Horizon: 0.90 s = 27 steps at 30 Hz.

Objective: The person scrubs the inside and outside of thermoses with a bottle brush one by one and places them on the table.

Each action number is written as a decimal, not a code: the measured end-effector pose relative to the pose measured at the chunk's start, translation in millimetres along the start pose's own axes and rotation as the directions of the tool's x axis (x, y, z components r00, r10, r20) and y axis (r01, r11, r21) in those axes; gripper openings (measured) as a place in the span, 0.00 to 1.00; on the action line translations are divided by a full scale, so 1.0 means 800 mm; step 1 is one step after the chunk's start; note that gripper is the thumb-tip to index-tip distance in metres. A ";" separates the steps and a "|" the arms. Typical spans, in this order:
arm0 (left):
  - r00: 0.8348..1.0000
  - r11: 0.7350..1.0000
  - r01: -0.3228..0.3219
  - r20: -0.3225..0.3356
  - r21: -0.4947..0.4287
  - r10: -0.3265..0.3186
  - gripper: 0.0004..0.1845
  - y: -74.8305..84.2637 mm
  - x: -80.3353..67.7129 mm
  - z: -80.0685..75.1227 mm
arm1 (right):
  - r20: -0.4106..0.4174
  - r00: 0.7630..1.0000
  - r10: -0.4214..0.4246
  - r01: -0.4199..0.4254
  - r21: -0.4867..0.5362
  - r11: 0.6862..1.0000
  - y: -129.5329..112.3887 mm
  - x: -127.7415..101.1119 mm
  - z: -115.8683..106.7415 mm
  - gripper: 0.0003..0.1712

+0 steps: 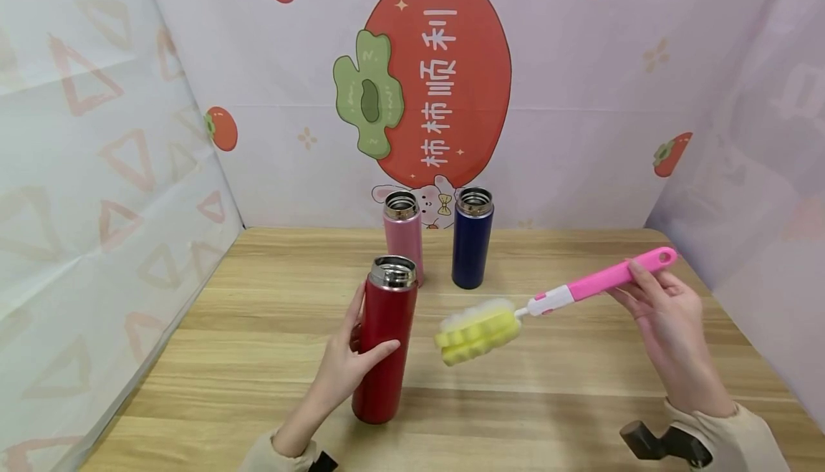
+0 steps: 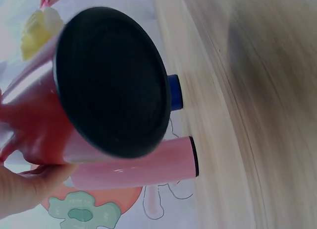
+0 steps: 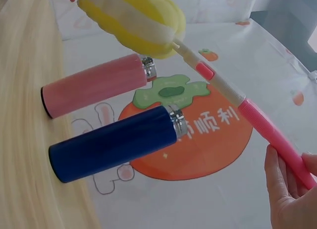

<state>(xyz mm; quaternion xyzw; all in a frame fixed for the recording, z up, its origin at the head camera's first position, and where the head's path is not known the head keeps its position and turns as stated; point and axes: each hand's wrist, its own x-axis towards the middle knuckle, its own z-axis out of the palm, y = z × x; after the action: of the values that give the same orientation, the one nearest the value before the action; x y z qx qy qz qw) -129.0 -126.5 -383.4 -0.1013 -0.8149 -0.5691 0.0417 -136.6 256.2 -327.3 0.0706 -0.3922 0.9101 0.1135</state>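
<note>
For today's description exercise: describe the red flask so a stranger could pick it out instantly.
On the wooden table, three open flasks stand before the persimmon backdrop. The red flask is nearest, gripped by the left hand; the pink flask and navy flask stand behind, untouched.

Red flask point(image 1: 384, 347) with a bare silver rim and, seen from the left wrist, a black base; it stands nearest. Pink flask point(image 1: 404, 237) and navy-blue flask point(image 1: 472, 238), both silver-rimmed, stand at the far side, pink to the left, each with a black base edge. Bottle brush point(image 1: 554, 300): yellow sponge head banded with white, white neck with a pink tab, bright pink ribbed handle. Table point(image 1: 580, 386): pale wood grain in lengthwise streaks. Backdrop point(image 1: 580, 99): pale lilac-white, printed with a large orange-red persimmon point(image 1: 445, 78) with a green calyx and white characters, smaller persimmons scattered about. Left wall point(image 1: 97, 171): whitish with faint pink triangle outlines. Sleeves: cream.
</note>
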 end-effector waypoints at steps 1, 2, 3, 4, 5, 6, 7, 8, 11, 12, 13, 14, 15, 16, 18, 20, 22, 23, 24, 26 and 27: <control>1.000 1.000 0.021 0.010 -0.021 -0.021 0.46 0.000 0.002 0.001 | 0.004 1.000 0.012 -0.012 0.002 1.000 0.000 0.002 0.000 0.10; 0.999 0.998 0.042 0.020 -0.043 -0.041 0.46 0.000 0.003 0.001 | 0.009 1.000 0.022 -0.023 0.006 1.000 -0.001 0.004 0.001 0.09; 0.998 0.996 0.057 0.032 -0.070 -0.055 0.45 0.000 0.005 0.002 | 0.014 0.999 0.033 -0.033 0.015 0.999 -0.001 0.006 0.001 0.09; 0.997 0.993 0.070 0.046 -0.099 -0.066 0.45 0.000 0.007 0.003 | 0.018 0.999 0.041 -0.041 0.027 0.999 -0.001 0.008 0.002 0.09; 0.996 0.989 0.079 0.061 -0.127 -0.071 0.45 0.000 0.008 0.004 | 0.021 0.999 0.047 -0.048 0.037 0.998 -0.001 0.010 0.003 0.09; 0.995 0.985 0.083 0.072 -0.149 -0.073 0.44 0.000 0.010 0.005 | 0.025 0.998 0.049 -0.050 0.049 0.998 -0.001 0.013 0.004 0.09; 0.994 0.981 0.088 0.083 -0.174 -0.074 0.44 -0.001 0.011 0.006 | 0.030 0.998 0.051 -0.053 0.062 0.997 -0.001 0.015 0.005 0.09; 0.993 0.977 0.089 0.093 -0.195 -0.072 0.43 -0.001 0.013 0.007 | 0.036 0.998 0.052 -0.054 0.073 0.996 -0.001 0.017 0.006 0.09; 0.991 0.962 0.095 0.114 -0.256 -0.067 0.42 -0.003 0.017 0.011 | 0.043 0.998 0.049 -0.053 0.104 0.993 -0.001 0.024 0.009 0.07; 0.991 0.958 0.097 0.117 -0.269 -0.068 0.41 -0.003 0.018 0.012 | 0.043 0.998 0.048 -0.053 0.112 0.992 -0.001 0.027 0.010 0.07; 0.990 0.952 0.105 0.120 -0.287 -0.073 0.41 -0.004 0.019 0.013 | 0.043 0.998 0.051 -0.056 0.130 0.990 -0.001 0.029 0.011 0.07; 0.990 0.947 0.110 0.123 -0.301 -0.076 0.41 -0.004 0.020 0.015 | 0.043 0.998 0.054 -0.060 0.146 0.988 -0.002 0.032 0.012 0.07; 0.989 0.941 0.115 0.127 -0.317 -0.078 0.40 -0.005 0.021 0.016 | 0.045 0.997 0.055 -0.062 0.160 0.985 -0.001 0.034 0.014 0.07; 0.988 0.936 0.119 0.130 -0.331 -0.079 0.40 -0.005 0.022 0.017 | 0.049 0.997 0.059 -0.066 0.173 0.983 -0.001 0.037 0.016 0.07; 0.987 0.926 0.121 0.138 -0.357 -0.076 0.39 -0.006 0.023 0.019 | 0.058 0.996 0.066 -0.076 0.195 0.978 -0.001 0.041 0.020 0.07; 0.986 0.916 0.123 0.149 -0.381 -0.071 0.39 -0.007 0.023 0.021 | 0.063 0.995 0.073 -0.085 0.204 0.975 0.001 0.045 0.024 0.08; 0.985 0.909 0.128 0.159 -0.396 -0.069 0.38 -0.007 0.023 0.023 | 0.058 0.995 0.079 -0.090 0.207 0.974 0.002 0.048 0.029 0.07; 0.984 0.905 0.134 0.165 -0.404 -0.072 0.38 -0.007 0.023 0.024 | 0.051 0.995 0.084 -0.093 0.209 0.973 0.003 0.049 0.031 0.07; 0.983 0.902 0.139 0.171 -0.408 -0.074 0.38 -0.007 0.023 0.025 | 0.044 0.995 0.085 -0.092 0.207 0.974 0.004 0.050 0.033 0.07; 0.980 0.897 0.153 0.179 -0.416 -0.084 0.38 -0.007 0.022 0.026 | 0.027 0.996 0.088 -0.092 0.222 0.971 0.006 0.054 0.036 0.06; 0.979 0.894 0.158 0.182 -0.419 -0.088 0.38 -0.006 0.022 0.027 | 0.022 0.996 0.089 -0.091 0.229 0.969 0.007 0.055 0.037 0.06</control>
<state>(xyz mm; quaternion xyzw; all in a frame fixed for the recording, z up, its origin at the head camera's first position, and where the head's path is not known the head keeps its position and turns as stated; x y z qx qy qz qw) -146.6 -105.9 -392.3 -0.1010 -0.6743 -0.7268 -0.0827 -179.4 237.5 -301.3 0.0707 -0.2880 0.9531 0.0609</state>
